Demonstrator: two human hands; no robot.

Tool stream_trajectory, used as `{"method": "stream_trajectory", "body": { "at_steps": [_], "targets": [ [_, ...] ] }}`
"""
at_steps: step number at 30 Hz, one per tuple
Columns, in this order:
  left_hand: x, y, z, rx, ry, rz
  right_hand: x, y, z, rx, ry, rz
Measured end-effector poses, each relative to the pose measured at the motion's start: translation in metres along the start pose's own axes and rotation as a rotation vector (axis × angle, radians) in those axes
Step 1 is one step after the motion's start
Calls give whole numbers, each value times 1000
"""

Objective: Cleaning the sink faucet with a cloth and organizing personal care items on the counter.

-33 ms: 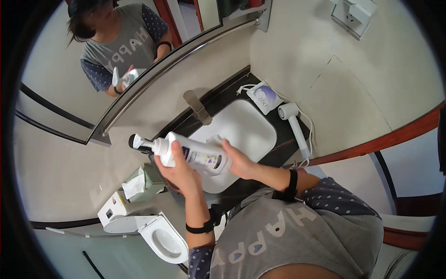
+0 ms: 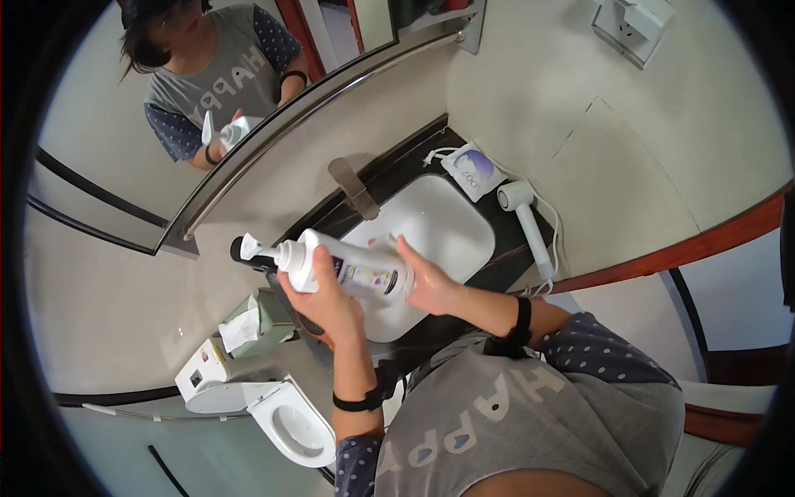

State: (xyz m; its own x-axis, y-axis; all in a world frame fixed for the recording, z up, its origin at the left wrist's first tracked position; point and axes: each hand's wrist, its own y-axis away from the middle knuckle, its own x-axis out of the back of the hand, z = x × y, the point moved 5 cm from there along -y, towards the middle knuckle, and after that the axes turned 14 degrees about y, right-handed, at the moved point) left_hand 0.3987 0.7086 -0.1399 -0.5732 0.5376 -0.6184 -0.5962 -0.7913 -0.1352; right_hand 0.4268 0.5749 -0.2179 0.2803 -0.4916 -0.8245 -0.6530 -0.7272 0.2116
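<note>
A white pump bottle [image 2: 361, 275] with a printed label lies nearly sideways in the air over the sink [image 2: 464, 224]. Its pump head points left, and its base is toward the right. My left hand [image 2: 333, 308] is wrapped round the bottle near the pump collar, thumb on top. At the other end my right hand [image 2: 432, 283] grips the base, its fingers partly hidden behind the bottle. Beyond the bottle, the faucet [image 2: 354, 189] reaches over the basin.
On the dark counter [image 2: 509, 263], right of the basin, lie a white hair dryer [image 2: 530, 228] with its cord and a white-and-purple packet [image 2: 474, 171]. A mirror [image 2: 240, 70] with a metal rail [image 2: 331, 95] is behind the faucet. Lower left are a tissue box [image 2: 263, 327] and a toilet [image 2: 298, 427].
The bottle and both hands have shifted very slightly to the right in the picture. The grip on the bottle is the same.
</note>
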Motion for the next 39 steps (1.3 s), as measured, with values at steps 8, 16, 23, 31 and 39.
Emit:
{"method": "stream_trajectory", "body": {
  "at_steps": [8, 16, 23, 31, 39],
  "targets": [
    [11, 10, -4, -163, -137, -49, 45, -19, 16, -194, 500, 340],
    [49, -5, -6, 60, 122, -378, 12, -14, -25, -163, 922, 286],
    [35, 3, -13, 269, 181, -529, 2, -13, -31, 154, 1236, 293],
    [35, 20, -41, 136, 44, -228, -84, 5, -36, 739, 1325, -63],
    [33, 3, -11, 12, -262, -146, -10, 54, -15, 735, 1472, 13]
  ]
}}
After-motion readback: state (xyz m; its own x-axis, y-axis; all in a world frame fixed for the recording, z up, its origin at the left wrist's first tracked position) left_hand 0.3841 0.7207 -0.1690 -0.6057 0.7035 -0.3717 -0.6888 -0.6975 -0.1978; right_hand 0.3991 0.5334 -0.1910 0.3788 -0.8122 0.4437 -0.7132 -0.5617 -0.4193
